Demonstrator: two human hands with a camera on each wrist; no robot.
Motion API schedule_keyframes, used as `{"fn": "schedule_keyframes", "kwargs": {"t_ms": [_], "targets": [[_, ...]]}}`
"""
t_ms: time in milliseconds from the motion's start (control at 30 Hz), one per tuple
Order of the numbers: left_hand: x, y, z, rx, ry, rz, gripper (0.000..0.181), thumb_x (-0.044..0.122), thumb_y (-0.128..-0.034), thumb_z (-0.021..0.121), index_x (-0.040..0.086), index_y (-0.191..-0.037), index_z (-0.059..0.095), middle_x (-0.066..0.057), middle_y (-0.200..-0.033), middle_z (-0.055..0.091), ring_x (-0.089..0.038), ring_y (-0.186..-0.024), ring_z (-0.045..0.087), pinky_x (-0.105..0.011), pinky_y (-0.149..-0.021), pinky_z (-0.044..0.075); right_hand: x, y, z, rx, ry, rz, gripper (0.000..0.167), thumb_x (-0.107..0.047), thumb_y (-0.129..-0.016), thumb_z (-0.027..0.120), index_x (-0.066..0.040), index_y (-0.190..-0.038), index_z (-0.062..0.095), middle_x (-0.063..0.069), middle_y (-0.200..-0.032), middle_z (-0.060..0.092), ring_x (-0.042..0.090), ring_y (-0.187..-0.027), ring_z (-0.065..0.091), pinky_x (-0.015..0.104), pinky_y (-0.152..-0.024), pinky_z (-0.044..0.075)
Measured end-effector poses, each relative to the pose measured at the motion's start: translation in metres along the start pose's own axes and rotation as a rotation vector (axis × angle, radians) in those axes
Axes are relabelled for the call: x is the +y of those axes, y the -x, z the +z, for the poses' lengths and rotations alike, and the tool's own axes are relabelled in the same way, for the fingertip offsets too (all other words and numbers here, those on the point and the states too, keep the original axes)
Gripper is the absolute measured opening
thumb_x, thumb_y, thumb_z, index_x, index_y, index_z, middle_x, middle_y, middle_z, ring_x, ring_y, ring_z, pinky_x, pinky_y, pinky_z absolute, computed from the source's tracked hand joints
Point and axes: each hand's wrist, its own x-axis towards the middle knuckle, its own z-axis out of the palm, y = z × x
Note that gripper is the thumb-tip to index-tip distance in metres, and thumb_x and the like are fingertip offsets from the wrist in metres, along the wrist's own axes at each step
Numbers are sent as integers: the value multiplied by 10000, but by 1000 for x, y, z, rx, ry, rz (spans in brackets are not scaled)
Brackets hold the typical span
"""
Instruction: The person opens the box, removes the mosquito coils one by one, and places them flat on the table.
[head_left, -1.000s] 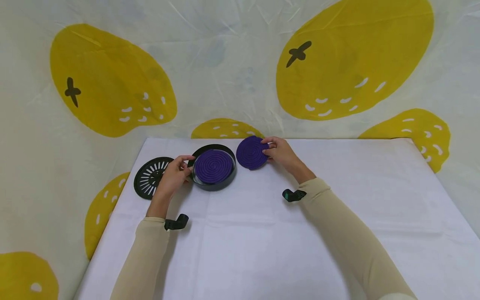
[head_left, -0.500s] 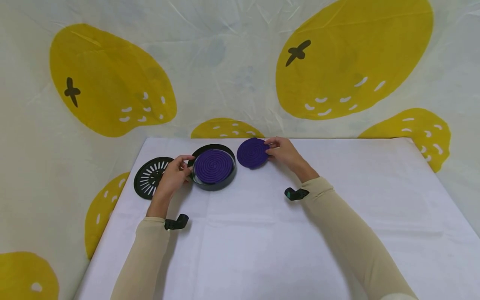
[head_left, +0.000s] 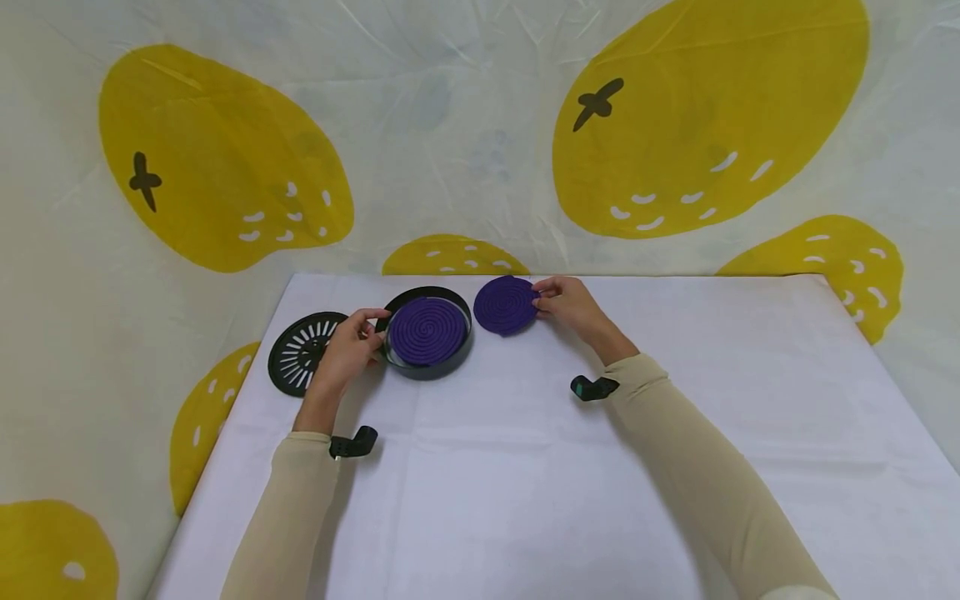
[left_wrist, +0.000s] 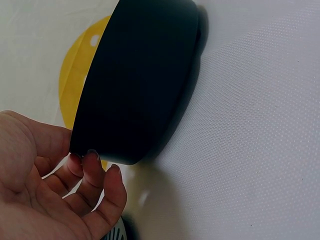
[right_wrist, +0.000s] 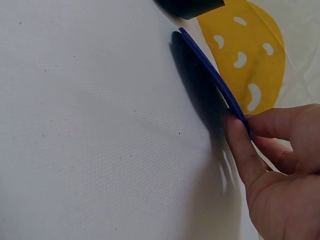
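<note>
My left hand (head_left: 348,346) pinches the left rim of a round black mosquito coil holder (head_left: 431,372). A purple spiral mosquito coil (head_left: 426,332) lies inside it. In the left wrist view, thumb and fingertips meet at the rim of the dark holder (left_wrist: 135,80). My right hand (head_left: 573,310) pinches the right edge of a second purple mosquito coil (head_left: 504,306), just right of the holder. Seen edge-on in the right wrist view, this coil (right_wrist: 212,75) sits between thumb and fingers, raised from the table at least along part of its length, with a shadow below.
A black slotted round lid (head_left: 291,358) lies at the left, partly hidden by my left hand. All this stands near the far edge of a white-covered table (head_left: 480,492). Behind hangs a pale cloth (head_left: 450,142) with large yellow fruit shapes.
Over the last second my right hand has shifted slightly right, and the coil in it has tilted a little and come slightly lower. The left hand and the holder stay put.
</note>
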Motion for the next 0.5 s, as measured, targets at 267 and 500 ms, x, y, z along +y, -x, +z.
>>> {"fn": "schedule_keyframes", "kwargs": {"t_ms": [267, 500], "targets": [[2, 0, 0, 4, -4, -17, 387, 23, -1004, 576, 108, -1382, 587, -47, -969, 412, -202, -811, 490, -368, -655, 532, 1, 0, 1, 17, -24, 20, 354, 60, -959, 622, 107, -1308, 589, 194, -1119, 581, 181, -914, 638, 230, -816, 580], [1, 0, 0, 5, 0, -18, 390, 17, -1004, 575, 104, -1384, 585, -49, -967, 409, -199, -799, 485, -354, -651, 529, 1, -1, 1, 39, 59, 27, 342, 11, -964, 644, 63, -1301, 619, 189, -1138, 611, 194, -955, 625, 202, -799, 562]]}}
